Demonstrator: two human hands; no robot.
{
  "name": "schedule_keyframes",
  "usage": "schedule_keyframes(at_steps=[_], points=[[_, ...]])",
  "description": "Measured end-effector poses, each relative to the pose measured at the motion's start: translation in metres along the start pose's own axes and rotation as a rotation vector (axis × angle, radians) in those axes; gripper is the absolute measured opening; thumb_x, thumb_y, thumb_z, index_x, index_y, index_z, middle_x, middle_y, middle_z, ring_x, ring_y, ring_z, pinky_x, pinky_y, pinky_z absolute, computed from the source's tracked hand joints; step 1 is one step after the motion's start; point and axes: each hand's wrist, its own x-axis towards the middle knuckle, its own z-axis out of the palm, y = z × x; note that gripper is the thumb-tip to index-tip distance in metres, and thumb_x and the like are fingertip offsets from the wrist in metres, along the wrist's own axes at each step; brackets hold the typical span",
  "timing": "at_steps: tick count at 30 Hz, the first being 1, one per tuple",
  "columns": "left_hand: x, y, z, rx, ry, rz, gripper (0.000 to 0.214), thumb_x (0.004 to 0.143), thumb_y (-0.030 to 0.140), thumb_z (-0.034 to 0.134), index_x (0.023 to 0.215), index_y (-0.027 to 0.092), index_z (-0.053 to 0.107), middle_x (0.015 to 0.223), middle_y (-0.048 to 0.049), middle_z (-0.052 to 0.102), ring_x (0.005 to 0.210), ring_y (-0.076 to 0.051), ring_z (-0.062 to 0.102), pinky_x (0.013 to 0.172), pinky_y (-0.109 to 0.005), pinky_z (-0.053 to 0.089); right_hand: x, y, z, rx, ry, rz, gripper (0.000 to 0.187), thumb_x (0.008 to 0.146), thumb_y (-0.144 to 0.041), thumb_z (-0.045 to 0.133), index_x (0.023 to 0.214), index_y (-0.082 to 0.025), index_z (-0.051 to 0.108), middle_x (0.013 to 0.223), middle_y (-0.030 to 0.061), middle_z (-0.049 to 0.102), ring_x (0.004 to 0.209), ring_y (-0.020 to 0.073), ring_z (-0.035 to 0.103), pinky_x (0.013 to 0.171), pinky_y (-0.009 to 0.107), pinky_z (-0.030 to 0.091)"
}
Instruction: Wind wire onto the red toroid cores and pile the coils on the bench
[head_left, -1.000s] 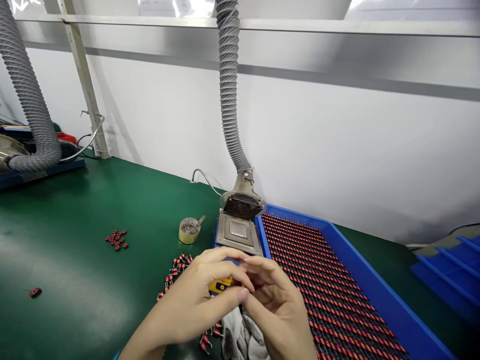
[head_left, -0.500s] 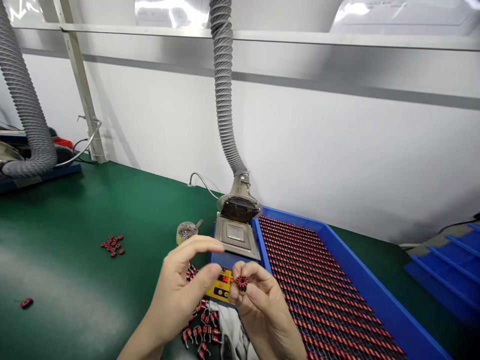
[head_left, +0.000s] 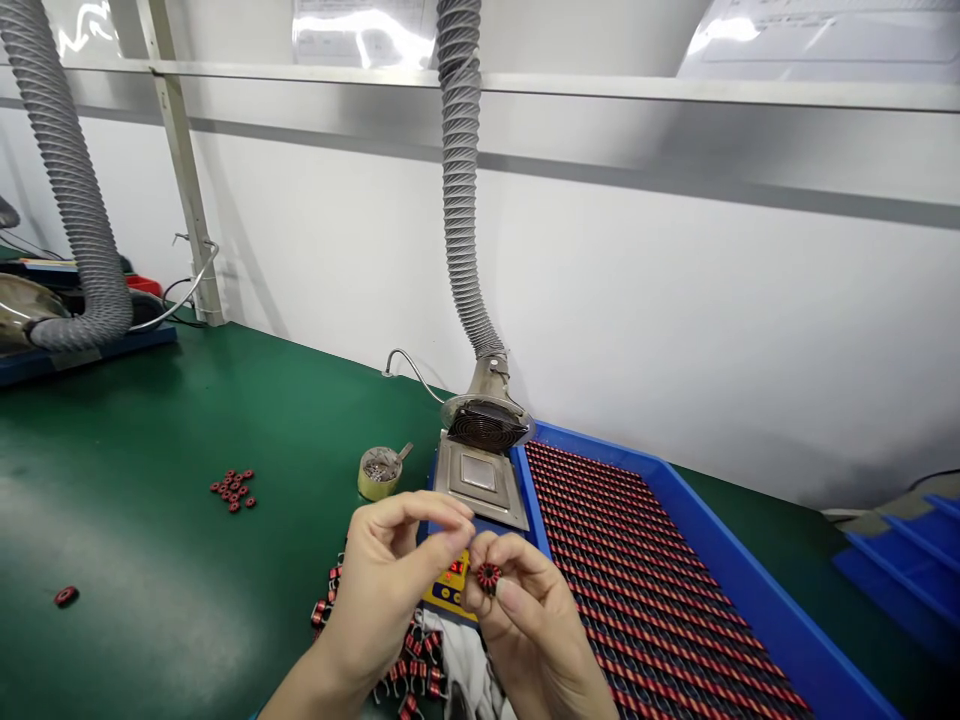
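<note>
My right hand (head_left: 536, 610) grips a small toroidal coil (head_left: 489, 577), a black ring wound with red wire, between thumb and fingers. Its round face and centre hole are toward me. Just to the left, my left hand (head_left: 397, 575) has thumb and index finger brought together in a pinch beside the coil. Whatever is between those fingertips is too small to make out. Below and behind my left hand lies a pile of red-and-black coils (head_left: 416, 660) with wire leads, partly hidden by the hand. A white cloth (head_left: 469, 660) lies beneath my hands.
A solder pot (head_left: 480, 475) with a yellow display panel (head_left: 448, 592) stands under an extraction hose (head_left: 461, 190). Right of it, a blue tray (head_left: 720, 530) holds rows of coils. A small tub (head_left: 379, 472), a ring cluster (head_left: 233, 490) and one lone ring (head_left: 66, 596) are left.
My left thumb and index finger have closed from a wide gap into a pinch near the coil. My right hand keeps holding the coil. The view has shifted slightly.
</note>
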Motion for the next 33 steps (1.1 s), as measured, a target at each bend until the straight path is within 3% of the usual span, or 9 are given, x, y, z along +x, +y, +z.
schedule_keyframes(at_steps=[4, 7, 10, 14, 18, 22, 25, 27, 33], points=[[0.005, 0.005, -0.008, 0.074, 0.067, 0.127, 0.009, 0.077, 0.016, 0.079, 0.075, 0.025, 0.080, 0.079, 0.0018, 0.078, 0.084, -0.014, 0.069, 0.085, -0.022, 0.052, 0.000, -0.002, 0.002, 0.045, 0.000, 0.011, 0.022, 0.063, -0.022, 0.094, 0.075, -0.016, 0.076, 0.076, -0.0005, 0.070, 0.059, 0.0083, 0.067, 0.060, 0.015, 0.054], [0.006, 0.011, -0.013, 0.212, -0.096, 0.089, 0.012, 0.078, 0.020, 0.078, 0.088, 0.025, 0.081, 0.090, -0.0003, 0.079, 0.094, -0.016, 0.068, 0.089, -0.023, 0.050, 0.001, -0.003, 0.001, 0.056, -0.008, 0.013, 0.024, 0.065, -0.023, 0.093, 0.078, -0.018, 0.074, 0.077, -0.0006, 0.071, 0.059, 0.0090, 0.066, 0.059, 0.017, 0.053], [0.005, 0.017, -0.012, 0.356, -0.302, -0.014, 0.031, 0.074, 0.020, 0.081, 0.104, 0.025, 0.079, 0.107, -0.0035, 0.076, 0.105, -0.021, 0.066, 0.095, -0.026, 0.047, 0.001, -0.002, -0.002, 0.068, -0.002, 0.015, 0.025, 0.065, -0.023, 0.093, 0.075, -0.020, 0.070, 0.075, -0.0005, 0.071, 0.061, 0.0103, 0.065, 0.060, 0.019, 0.053], [0.004, 0.019, -0.004, 0.441, -0.445, -0.076, 0.025, 0.078, 0.012, 0.072, 0.099, 0.024, 0.079, 0.105, -0.0035, 0.073, 0.098, -0.019, 0.066, 0.090, -0.028, 0.049, 0.000, 0.001, -0.005, 0.052, 0.032, 0.030, 0.028, 0.066, -0.024, 0.093, 0.073, -0.020, 0.066, 0.069, -0.0014, 0.067, 0.064, 0.0105, 0.060, 0.058, 0.017, 0.048], [0.002, 0.017, -0.001, 0.507, -0.391, -0.011, 0.016, 0.078, 0.010, 0.069, 0.087, 0.021, 0.075, 0.094, -0.0029, 0.074, 0.091, -0.018, 0.066, 0.086, -0.027, 0.049, 0.002, 0.004, -0.008, -0.018, 0.010, 0.026, 0.023, 0.075, -0.030, 0.087, 0.075, -0.021, 0.066, 0.071, -0.0025, 0.064, 0.061, 0.0100, 0.057, 0.059, 0.019, 0.050], [0.003, 0.025, -0.012, 0.609, -0.264, 0.085, 0.007, 0.076, 0.018, 0.073, 0.081, 0.020, 0.067, 0.095, -0.0030, 0.073, 0.096, -0.019, 0.065, 0.088, -0.027, 0.047, 0.004, -0.001, -0.017, -0.145, -0.047, -0.104, 0.015, 0.084, -0.037, 0.078, 0.084, -0.023, 0.072, 0.090, 0.0007, 0.072, 0.071, 0.0123, 0.067, 0.068, 0.022, 0.056], [0.006, 0.030, -0.037, 0.852, -0.162, 0.081, 0.008, 0.082, 0.029, 0.066, 0.082, 0.022, 0.063, 0.091, -0.0020, 0.070, 0.094, -0.019, 0.063, 0.087, -0.028, 0.046, 0.004, -0.008, -0.026, -0.207, -0.127, -0.212, 0.014, 0.091, -0.037, 0.070, 0.087, -0.023, 0.073, 0.087, 0.0010, 0.074, 0.073, 0.0135, 0.069, 0.070, 0.021, 0.057], [0.006, 0.026, -0.066, 1.109, -0.174, -0.020, 0.013, 0.085, 0.035, 0.060, 0.083, 0.023, 0.063, 0.090, -0.0013, 0.068, 0.090, -0.019, 0.063, 0.086, -0.029, 0.045, 0.003, -0.013, -0.028, -0.199, -0.135, -0.252, 0.016, 0.092, -0.036, 0.069, 0.085, -0.022, 0.073, 0.078, -0.0002, 0.072, 0.069, 0.0123, 0.068, 0.069, 0.019, 0.057], [-0.017, 0.005, -0.195, 1.430, -0.010, -0.287, 0.014, 0.078, 0.034, 0.066, 0.074, 0.020, 0.065, 0.069, 0.0001, 0.061, 0.069, -0.020, 0.059, 0.068, -0.033, 0.046, -0.001, -0.021, -0.023, -0.182, -0.062, -0.276, 0.013, 0.087, -0.035, 0.075, 0.083, -0.022, 0.073, 0.069, -0.0014, 0.071, 0.062, 0.0116, 0.066, 0.063, 0.016, 0.056]])
